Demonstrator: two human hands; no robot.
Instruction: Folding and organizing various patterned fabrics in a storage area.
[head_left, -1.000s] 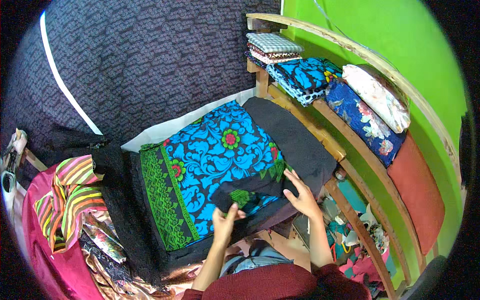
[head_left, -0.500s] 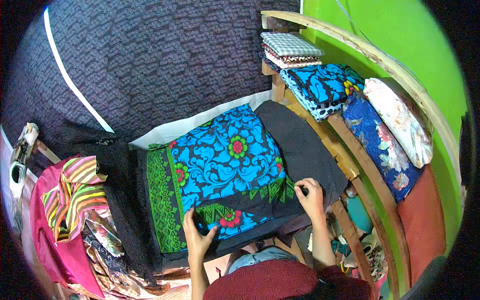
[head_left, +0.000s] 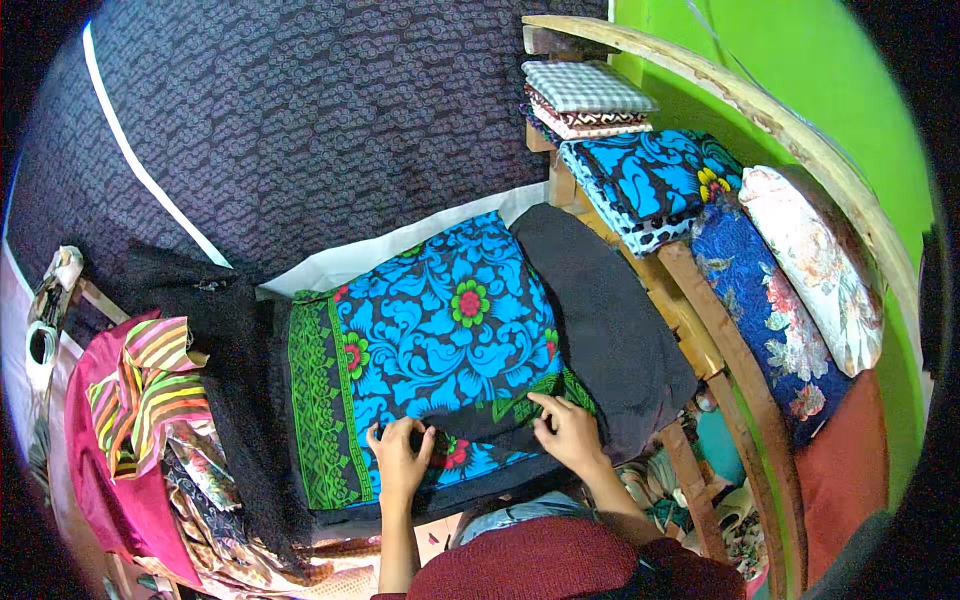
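Lying at my far left, the striped cloth (head_left: 160, 400) rests on a pink one. Before me, the blue cloth (head_left: 440, 335) spreads over black cloth (head_left: 620, 320). My left hand (head_left: 402, 455) is at its near part, fingers bent, thumb apart; my right hand (head_left: 568, 432) is at its green-edged fold, thumb and forefinger slightly parted. Whether either pinches fabric, I cannot tell. Folded cloths (head_left: 590, 90) lie farther right.

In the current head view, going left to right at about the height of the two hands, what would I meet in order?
Striped cloth → black bunched cloth → green patterned border → left hand → right hand → rust-red cloth.
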